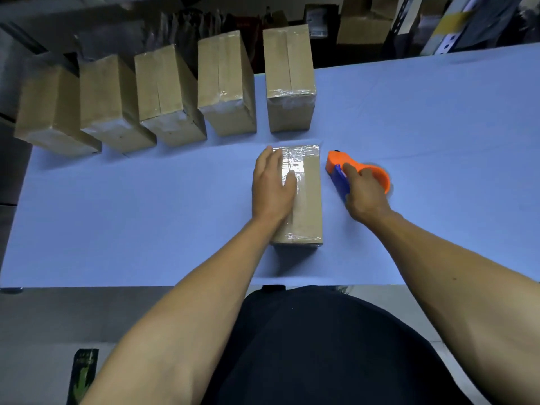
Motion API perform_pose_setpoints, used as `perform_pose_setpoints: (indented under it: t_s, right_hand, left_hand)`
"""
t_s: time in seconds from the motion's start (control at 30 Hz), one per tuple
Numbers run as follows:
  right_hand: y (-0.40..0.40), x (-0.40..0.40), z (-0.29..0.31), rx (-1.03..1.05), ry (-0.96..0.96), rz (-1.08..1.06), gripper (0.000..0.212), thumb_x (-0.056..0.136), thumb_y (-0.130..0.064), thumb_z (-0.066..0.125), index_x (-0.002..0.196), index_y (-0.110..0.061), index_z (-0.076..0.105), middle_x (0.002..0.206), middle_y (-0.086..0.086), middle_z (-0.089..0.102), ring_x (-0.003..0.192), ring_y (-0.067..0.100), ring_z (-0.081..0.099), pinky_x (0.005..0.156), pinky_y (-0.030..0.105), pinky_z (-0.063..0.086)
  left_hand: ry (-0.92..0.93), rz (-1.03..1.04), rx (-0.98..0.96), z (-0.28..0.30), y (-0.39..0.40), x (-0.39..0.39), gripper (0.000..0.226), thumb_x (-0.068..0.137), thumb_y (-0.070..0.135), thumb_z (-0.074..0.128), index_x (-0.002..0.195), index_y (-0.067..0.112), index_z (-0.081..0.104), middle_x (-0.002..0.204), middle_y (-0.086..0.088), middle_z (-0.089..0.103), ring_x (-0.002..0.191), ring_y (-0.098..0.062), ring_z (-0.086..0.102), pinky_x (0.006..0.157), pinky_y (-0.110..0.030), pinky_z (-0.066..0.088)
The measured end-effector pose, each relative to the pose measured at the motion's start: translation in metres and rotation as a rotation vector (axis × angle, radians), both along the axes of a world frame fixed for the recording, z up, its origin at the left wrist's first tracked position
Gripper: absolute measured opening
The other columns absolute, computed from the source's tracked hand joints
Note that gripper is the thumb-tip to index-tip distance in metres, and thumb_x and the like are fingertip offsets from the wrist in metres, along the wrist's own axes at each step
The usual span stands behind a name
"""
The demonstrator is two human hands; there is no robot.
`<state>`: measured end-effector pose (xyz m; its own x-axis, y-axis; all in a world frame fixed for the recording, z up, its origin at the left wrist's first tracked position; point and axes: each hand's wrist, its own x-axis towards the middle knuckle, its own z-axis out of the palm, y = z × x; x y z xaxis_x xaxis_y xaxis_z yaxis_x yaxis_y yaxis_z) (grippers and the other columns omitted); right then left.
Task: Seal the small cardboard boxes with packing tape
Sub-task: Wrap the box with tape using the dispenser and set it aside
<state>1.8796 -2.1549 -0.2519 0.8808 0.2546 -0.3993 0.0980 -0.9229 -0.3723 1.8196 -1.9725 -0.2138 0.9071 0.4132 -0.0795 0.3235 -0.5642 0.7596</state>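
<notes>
My left hand (273,182) lies flat, fingers straight, on the taped box (304,197) at table (146,214) centre. My right hand (363,194) grips the tape dispenser (339,168) at three o'clock; five boxes (225,83) line eleven o'clock.

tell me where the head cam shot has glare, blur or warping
Head view: glare on the clear tape over the box under the left hand; motion blur around the orange tape dispenser in the right hand; wide-angle warping splays the row of boxes outward; the background shelves are dark and soft.
</notes>
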Motion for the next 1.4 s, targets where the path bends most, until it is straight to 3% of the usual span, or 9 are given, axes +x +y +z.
perform_pose_setpoints:
  t_s: [0.1,0.17,0.23,0.3,0.43,0.57,0.77,1.1,1.4]
  right_hand:
    - [-0.005,-0.006,-0.006,0.055,-0.011,-0.013,0.057,0.081,0.004,0.056,0.136,-0.008,0.049,0.114,0.023,0.054,0.088,0.04,0.052,0.062,0.031,0.025]
    - [-0.002,-0.003,-0.001,0.01,-0.046,-0.074,0.037,0.083,-0.002,0.054,0.12,-0.006,0.057,0.108,0.026,0.056,0.084,0.039,0.051,0.058,0.031,0.022]
    - [0.007,0.002,0.012,0.04,-0.114,-0.172,0.03,0.09,-0.01,0.055,0.118,-0.006,0.062,0.114,0.025,0.057,0.096,0.041,0.056,0.065,0.029,0.028]
    - [0.017,0.008,0.03,0.177,-0.141,-0.234,0.031,0.094,-0.012,0.053,0.122,-0.007,0.066,0.122,0.019,0.061,0.107,0.037,0.058,0.075,0.031,0.035]
    - [0.04,0.012,0.047,0.419,-0.066,-0.332,0.025,0.092,-0.011,0.047,0.084,0.003,0.067,0.091,0.022,0.067,0.08,0.032,0.053,0.071,0.034,0.039]
    - [0.055,0.011,0.048,0.585,0.034,-0.516,0.029,0.082,-0.03,0.049,0.084,-0.019,0.076,0.079,-0.006,0.07,0.087,0.026,0.067,0.085,0.043,0.056]
    - [0.058,0.008,0.058,0.616,-0.005,-0.509,0.031,0.08,-0.047,0.056,0.088,-0.025,0.078,0.083,-0.011,0.074,0.085,0.018,0.07,0.082,0.045,0.058]
    - [0.069,0.008,0.072,0.584,-0.126,-0.519,0.018,0.087,-0.025,0.062,0.081,-0.014,0.076,0.081,-0.009,0.071,0.085,0.013,0.064,0.077,0.029,0.049]
    - [0.099,0.037,0.108,0.763,-0.348,-0.59,0.017,0.086,-0.023,0.061,0.07,-0.019,0.063,0.08,-0.002,0.068,0.079,0.014,0.063,0.074,0.028,0.047]
  left_hand:
    - [-0.035,0.071,-0.089,0.001,0.003,0.001,0.051,0.088,0.009,0.067,0.138,0.006,0.053,0.149,-0.006,0.041,0.134,-0.015,0.043,0.102,0.001,0.021]
    - [-0.029,0.159,-0.185,0.004,0.005,0.004,0.055,0.087,0.012,0.068,0.139,0.01,0.051,0.144,-0.003,0.043,0.128,-0.013,0.048,0.106,-0.016,0.036]
    - [0.001,0.262,-0.25,0.008,0.007,0.01,0.056,0.089,0.017,0.069,0.14,0.012,0.049,0.141,-0.001,0.048,0.123,-0.011,0.052,0.102,-0.026,0.043]
    - [0.062,0.346,-0.303,0.012,0.011,0.019,0.055,0.09,0.022,0.069,0.14,0.011,0.05,0.137,-0.001,0.055,0.122,-0.013,0.056,0.097,-0.023,0.042]
    - [0.145,0.436,-0.408,0.013,0.016,0.032,0.04,0.087,0.024,0.072,0.125,0.013,0.064,0.118,0.002,0.068,0.11,-0.015,0.064,0.09,-0.021,0.046]
    - [0.12,0.45,-0.393,0.011,0.017,0.032,0.008,0.085,0.022,0.074,0.093,0.022,0.071,0.088,0.009,0.069,0.093,-0.014,0.068,0.089,-0.026,0.053]
    - [0.064,0.435,-0.299,0.018,0.02,0.029,0.008,0.085,0.031,0.072,0.084,0.023,0.071,0.08,0.011,0.07,0.085,-0.012,0.066,0.079,-0.024,0.051]
    - [0.009,0.348,-0.172,0.022,0.025,0.025,0.016,0.09,0.02,0.057,0.078,0.011,0.062,0.075,0.007,0.061,0.068,-0.012,0.052,0.061,-0.025,0.039]
    - [-0.379,0.465,-0.197,0.064,0.022,0.051,0.027,0.084,0.005,0.054,0.065,0.016,0.039,0.074,-0.007,0.048,0.058,-0.005,0.038,0.052,-0.014,0.03]
